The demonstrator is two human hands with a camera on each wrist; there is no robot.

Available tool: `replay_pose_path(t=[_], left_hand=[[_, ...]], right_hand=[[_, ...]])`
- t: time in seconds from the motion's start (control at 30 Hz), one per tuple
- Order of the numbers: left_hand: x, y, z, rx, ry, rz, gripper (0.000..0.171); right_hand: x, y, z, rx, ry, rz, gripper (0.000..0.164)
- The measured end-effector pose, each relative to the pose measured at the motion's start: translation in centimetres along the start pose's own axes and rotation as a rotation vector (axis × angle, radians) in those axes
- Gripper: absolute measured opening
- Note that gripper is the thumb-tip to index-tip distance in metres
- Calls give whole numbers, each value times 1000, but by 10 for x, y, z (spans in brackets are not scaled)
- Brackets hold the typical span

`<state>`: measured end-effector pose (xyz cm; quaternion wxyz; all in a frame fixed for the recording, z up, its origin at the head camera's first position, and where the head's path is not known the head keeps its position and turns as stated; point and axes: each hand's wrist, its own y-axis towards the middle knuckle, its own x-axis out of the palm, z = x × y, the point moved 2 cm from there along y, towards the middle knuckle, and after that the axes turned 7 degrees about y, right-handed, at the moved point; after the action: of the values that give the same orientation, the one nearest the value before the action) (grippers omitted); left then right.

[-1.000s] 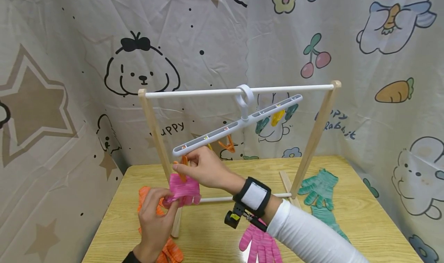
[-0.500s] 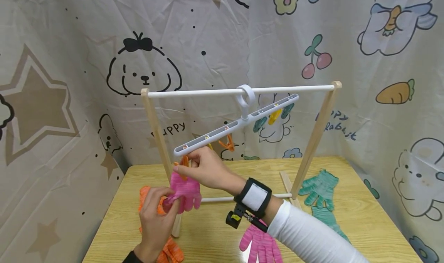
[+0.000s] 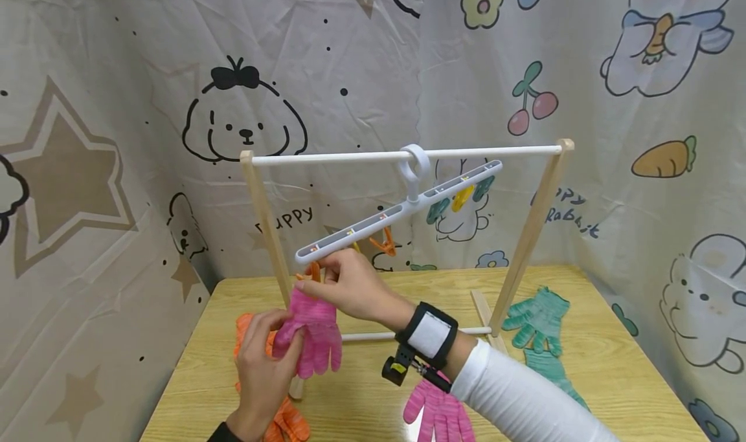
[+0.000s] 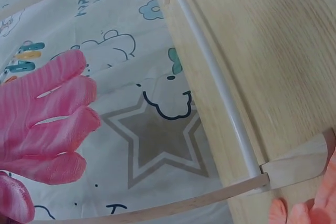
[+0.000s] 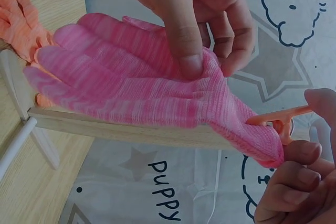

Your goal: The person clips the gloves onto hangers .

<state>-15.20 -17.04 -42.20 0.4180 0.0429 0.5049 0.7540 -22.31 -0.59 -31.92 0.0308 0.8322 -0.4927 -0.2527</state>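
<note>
Let the pink glove point(image 3: 317, 332) flop lower, at seven o'clock from the middle of the hanger point(image 3: 412, 201). Pinching it with left hand point(image 3: 263, 356), holding orange clip point(image 5: 282, 116) at its cuff point(image 5: 244, 135) with right hand point(image 3: 357, 288).

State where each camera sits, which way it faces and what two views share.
Head: worn on the head, facing forward and down at the hanger and held pink glove; left hand, right hand and white sleeve show.
Left wrist: worn there, facing the glove's fingers and printed curtain; no hand shows plainly.
Right wrist: worn there, facing the glove's cuff and orange clip; both hands show.
Shared: head and right wrist both show the clip.
</note>
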Motion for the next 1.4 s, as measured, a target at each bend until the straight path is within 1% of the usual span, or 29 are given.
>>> replay_pose_path(t=[0.27, 0.5, 0.67, 0.8, 0.93, 1.13, 1.4], left_hand=[[0, -2, -5, -56, -12, -3, 38], [0, -5, -9, -123, -9, -36, 37], [0, -5, -11, -143, -16, -42, 38], [0, -6, -13, -168, -25, -52, 38], [1, -7, -14, -187, -26, -60, 38], [1, -7, -15, -200, -31, -63, 38], [1, -8, -15, -234, -24, -81, 38]], right_hand=[[-1, -3, 5, 1, 13, 7, 24], [-2, -6, 10, -6, 23, 14, 27], [-3, -8, 13, 4, 28, 15, 30], [-4, -10, 18, 12, 27, 21, 28], [-6, -12, 21, 19, 2, 23, 25], [-7, -14, 25, 31, -22, 26, 25], [-8, -17, 30, 34, -32, 33, 27]])
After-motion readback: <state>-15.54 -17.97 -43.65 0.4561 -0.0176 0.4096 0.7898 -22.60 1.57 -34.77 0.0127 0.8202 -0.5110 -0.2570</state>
